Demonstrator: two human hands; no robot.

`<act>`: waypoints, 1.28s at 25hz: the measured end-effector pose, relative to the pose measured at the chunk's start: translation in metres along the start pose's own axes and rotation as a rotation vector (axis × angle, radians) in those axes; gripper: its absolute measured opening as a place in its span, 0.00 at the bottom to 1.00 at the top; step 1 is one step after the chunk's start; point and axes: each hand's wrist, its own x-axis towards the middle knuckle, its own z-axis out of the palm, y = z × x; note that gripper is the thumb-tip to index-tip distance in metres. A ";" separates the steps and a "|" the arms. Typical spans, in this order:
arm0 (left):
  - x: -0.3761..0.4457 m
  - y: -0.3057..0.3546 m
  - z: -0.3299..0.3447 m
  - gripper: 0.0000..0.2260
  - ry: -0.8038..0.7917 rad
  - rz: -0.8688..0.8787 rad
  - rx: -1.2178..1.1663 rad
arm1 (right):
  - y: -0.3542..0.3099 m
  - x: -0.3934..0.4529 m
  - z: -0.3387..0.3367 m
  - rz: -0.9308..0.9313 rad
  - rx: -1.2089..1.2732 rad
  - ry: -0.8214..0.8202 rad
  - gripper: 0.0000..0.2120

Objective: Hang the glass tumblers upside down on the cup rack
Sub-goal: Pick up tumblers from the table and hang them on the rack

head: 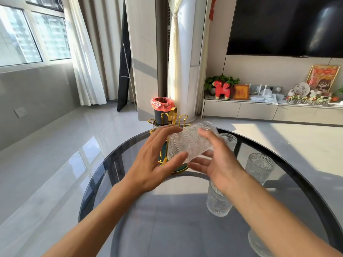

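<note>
Both hands hold one clear ribbed glass tumbler [191, 141] in the air, tilted on its side, just in front of and above the gold wire cup rack with its dark green base [168, 125]; the left hand [154, 162] has fingers spread, thumb under the glass near one end and fingertips over its top; the right hand [217, 160] cups the other side, fingers curled over and under it. The rack's looped pegs show bare behind the glass, so hanging seems hardly begun. Four more tumblers stand on the round dark glass surface [148, 229]: one [229, 140] just behind the right hand, one [259, 167] to the right, one [218, 201] partly hidden under the right wrist, and one [257, 243] at the lower edge.

The risks, as I judge them: the grip is light and fingertip-only on ribbed glass, so the tumbler could slip during the turn; lowered off-centre, its rim may knock a peg and tip the light rack; the right forearm hangs over the near tumbler and could topple it.
</note>
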 end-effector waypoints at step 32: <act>0.119 -0.089 0.022 0.34 -0.351 -0.151 0.702 | 0.011 0.140 -0.055 -0.406 -1.353 -0.067 0.44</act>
